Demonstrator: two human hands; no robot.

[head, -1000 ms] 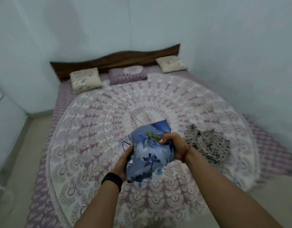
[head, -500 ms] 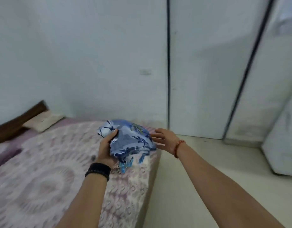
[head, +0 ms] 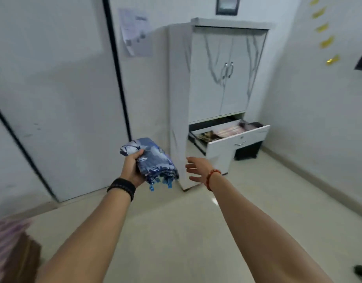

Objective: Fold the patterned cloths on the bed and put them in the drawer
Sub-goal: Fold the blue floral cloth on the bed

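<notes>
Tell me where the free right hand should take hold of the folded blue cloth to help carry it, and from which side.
Probably the fringed end of the folded blue cloth, cupped from below on its right side. The left hand grips only the far-left part, so that end overhangs unsupported and sags. The right hand is open beside it.

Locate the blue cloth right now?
Head view, left of centre: the folded blue cloth is in the left hand, held above the floor, short of the open drawer at the white cabinet.

Bare forearms, a black band (head: 123, 187) on the left wrist, a red-orange beaded bracelet (head: 212, 177) on the right
</notes>
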